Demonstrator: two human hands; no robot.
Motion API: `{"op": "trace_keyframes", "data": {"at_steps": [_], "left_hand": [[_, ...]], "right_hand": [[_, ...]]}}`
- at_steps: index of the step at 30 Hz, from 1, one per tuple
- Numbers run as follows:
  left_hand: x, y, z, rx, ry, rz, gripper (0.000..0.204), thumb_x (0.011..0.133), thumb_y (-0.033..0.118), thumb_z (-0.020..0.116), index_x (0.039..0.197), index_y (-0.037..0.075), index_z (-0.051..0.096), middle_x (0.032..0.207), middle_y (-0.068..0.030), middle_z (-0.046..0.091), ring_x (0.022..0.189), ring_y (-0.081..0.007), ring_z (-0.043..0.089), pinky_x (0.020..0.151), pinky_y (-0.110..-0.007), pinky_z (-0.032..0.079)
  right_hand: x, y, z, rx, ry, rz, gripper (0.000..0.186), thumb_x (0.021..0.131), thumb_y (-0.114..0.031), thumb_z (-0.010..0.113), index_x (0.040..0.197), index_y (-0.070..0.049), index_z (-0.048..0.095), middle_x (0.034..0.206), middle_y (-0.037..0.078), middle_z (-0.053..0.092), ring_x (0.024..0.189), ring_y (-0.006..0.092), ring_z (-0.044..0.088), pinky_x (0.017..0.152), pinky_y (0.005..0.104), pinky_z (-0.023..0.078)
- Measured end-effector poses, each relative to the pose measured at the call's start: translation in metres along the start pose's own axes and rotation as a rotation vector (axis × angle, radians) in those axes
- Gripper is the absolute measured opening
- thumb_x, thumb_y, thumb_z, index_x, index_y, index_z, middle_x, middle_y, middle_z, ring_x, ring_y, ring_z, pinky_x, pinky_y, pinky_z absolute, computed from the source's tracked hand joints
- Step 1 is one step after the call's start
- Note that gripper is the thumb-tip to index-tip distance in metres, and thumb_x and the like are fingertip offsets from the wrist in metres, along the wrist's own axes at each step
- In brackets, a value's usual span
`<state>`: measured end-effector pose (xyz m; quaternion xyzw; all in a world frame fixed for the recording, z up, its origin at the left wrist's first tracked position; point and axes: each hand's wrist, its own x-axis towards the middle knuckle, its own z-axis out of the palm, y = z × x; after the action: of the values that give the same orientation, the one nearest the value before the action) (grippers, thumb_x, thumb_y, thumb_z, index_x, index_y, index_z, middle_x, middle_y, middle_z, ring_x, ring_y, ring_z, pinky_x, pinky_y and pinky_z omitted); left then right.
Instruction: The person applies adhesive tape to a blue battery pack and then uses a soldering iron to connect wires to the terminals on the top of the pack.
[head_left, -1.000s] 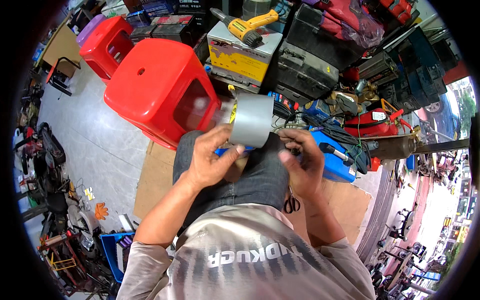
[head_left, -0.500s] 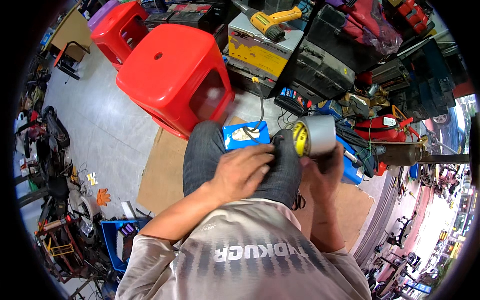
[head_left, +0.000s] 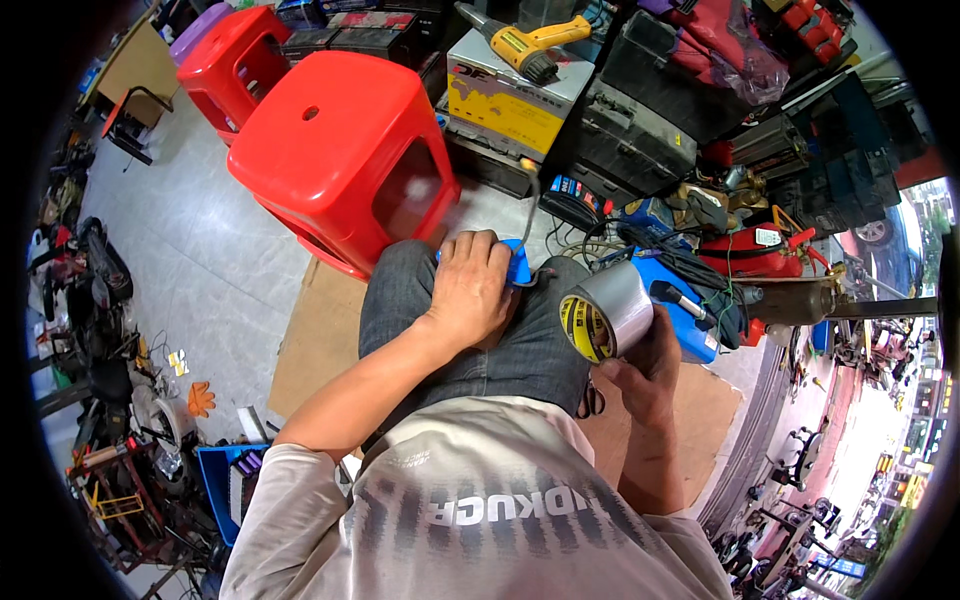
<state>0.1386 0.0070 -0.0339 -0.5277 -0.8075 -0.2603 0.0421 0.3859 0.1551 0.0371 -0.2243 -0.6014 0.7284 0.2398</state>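
A pale grey floor [head_left: 180, 270] (shiny in patches) carries a brown cardboard sheet [head_left: 318, 335] mid-frame, a large red stool [head_left: 325, 150] upper left and an orange glove [head_left: 201, 400] lower left.

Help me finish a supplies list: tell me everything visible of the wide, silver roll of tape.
The wide, silver roll of tape has a smooth, slightly shiny outer surface and a hollow core with yellow-and-black printing. It is tilted, its open end facing lower left. The right hand holds it from the lower right, beside the right leg of the dark denim trousers; whether it touches them is unclear.
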Motion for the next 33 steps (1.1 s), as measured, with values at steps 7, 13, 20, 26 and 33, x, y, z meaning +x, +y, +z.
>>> {"op": "trace_keyframes", "data": {"at_steps": [7, 13, 20, 26, 33], "left_hand": [[0.005, -0.011, -0.002, -0.088, 0.073, -0.021, 0.028, 0.089, 0.025, 0.087, 0.098, 0.006, 0.069, 0.102, -0.0175, 0.068, 0.098, -0.0412, 0.066, 0.083, -0.052, 0.054], [0.059, -0.057, -0.017, -0.546, -0.253, -0.389, 0.043, 0.099, 0.042, 0.083, 0.084, 0.003, 0.075, 0.075, -0.0206, 0.071, 0.07, -0.0363, 0.073, 0.069, -0.05, 0.055], [0.057, -0.091, 0.022, -1.064, -0.427, -0.657, 0.053, 0.089, 0.049, 0.098, 0.086, -0.001, 0.08, 0.082, -0.0077, 0.075, 0.075, -0.0152, 0.07, 0.066, -0.035, 0.056], [0.06, -0.068, 0.013, -0.674, -0.456, -0.446, 0.053, 0.088, 0.049, 0.099, 0.087, 0.001, 0.076, 0.077, -0.0041, 0.07, 0.073, -0.0124, 0.064, 0.065, -0.034, 0.051], [0.035, -0.075, -0.02, -0.755, -0.247, -0.475, 0.038, 0.103, 0.036, 0.083, 0.096, 0.0, 0.081, 0.086, -0.0073, 0.073, 0.081, -0.0133, 0.065, 0.073, -0.036, 0.052]], "right_hand": [[-0.01, -0.005, -0.006, 0.044, -0.047, 0.073, 0.094, 0.074, -0.007, 0.095, 0.155, 0.003, 0.049, 0.142, 0.012, 0.063, 0.136, 0.0265, 0.062, 0.119, 0.043, 0.047], [0.003, -0.012, -0.005, -0.299, -0.28, 0.01, 0.086, 0.075, -0.017, 0.097, 0.149, 0.003, 0.057, 0.129, 0.013, 0.069, 0.121, 0.0252, 0.066, 0.108, 0.0404, 0.052], [0.064, -0.02, 0.035, -0.623, -0.651, -0.164, 0.069, 0.078, -0.023, 0.096, 0.135, 0.001, 0.067, 0.117, 0.014, 0.07, 0.108, 0.0263, 0.07, 0.093, 0.0379, 0.055], [0.114, 0.018, 0.046, -0.401, -0.701, 0.324, 0.064, 0.085, -0.035, 0.085, 0.135, 0.002, 0.072, 0.12, 0.008, 0.075, 0.116, 0.0199, 0.068, 0.107, 0.0348, 0.05], [0.135, 0.033, 0.057, -0.229, -0.598, 0.399, 0.064, 0.09, -0.041, 0.076, 0.132, 0.007, 0.075, 0.116, 0.013, 0.077, 0.108, 0.021, 0.071, 0.1, 0.0322, 0.053]]}}
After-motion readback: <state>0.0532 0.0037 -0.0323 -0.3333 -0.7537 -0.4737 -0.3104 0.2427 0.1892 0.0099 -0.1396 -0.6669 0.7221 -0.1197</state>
